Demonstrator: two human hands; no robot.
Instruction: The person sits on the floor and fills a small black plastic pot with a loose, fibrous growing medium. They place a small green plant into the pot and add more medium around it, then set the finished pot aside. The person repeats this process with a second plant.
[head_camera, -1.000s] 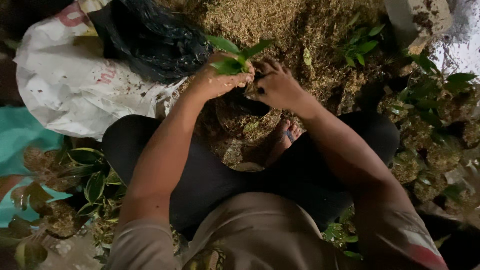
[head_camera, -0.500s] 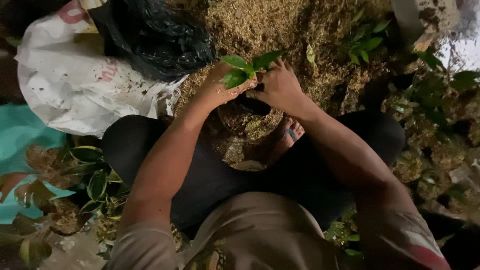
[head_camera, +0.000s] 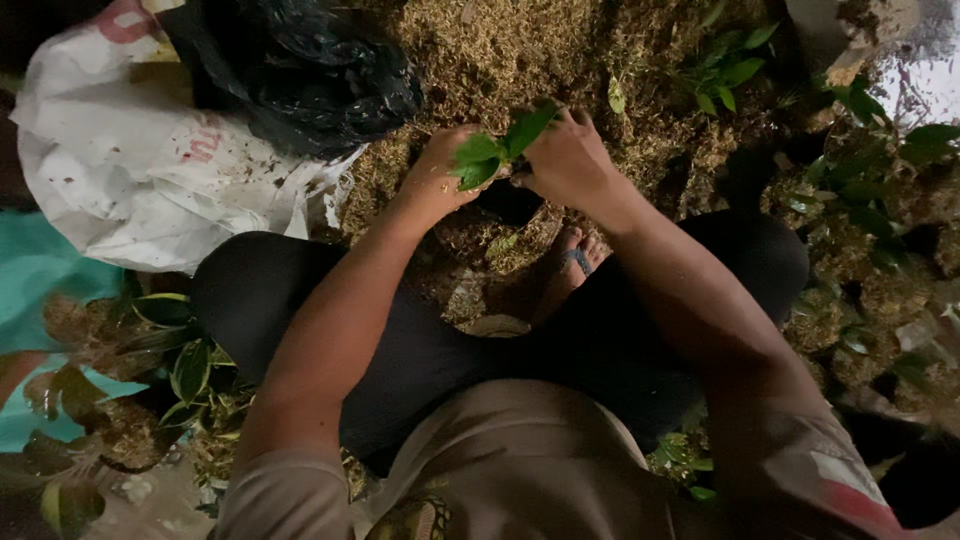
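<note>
A small green-leaved seedling (head_camera: 497, 148) stands in a dark planting bag (head_camera: 508, 200) in front of my knees. My left hand (head_camera: 440, 170) grips the bag's left side and my right hand (head_camera: 565, 155) grips its right side, fingers curled around the rim. Both hands press close to the seedling's stem, so most of the bag is hidden. A mound of brown husk-like potting mix (head_camera: 560, 50) lies behind it.
A white sack (head_camera: 130, 170) and a black plastic bag (head_camera: 290, 70) lie at the upper left. Potted seedlings (head_camera: 730, 70) stand at the upper right, more plants (head_camera: 880, 200) at the right, leafy ones (head_camera: 150, 360) at the left. My foot in a sandal (head_camera: 572, 262) rests below the bag.
The view has shifted slightly and both hands with the seedling bag have moved a little to the right and up, staying closed around it.
</note>
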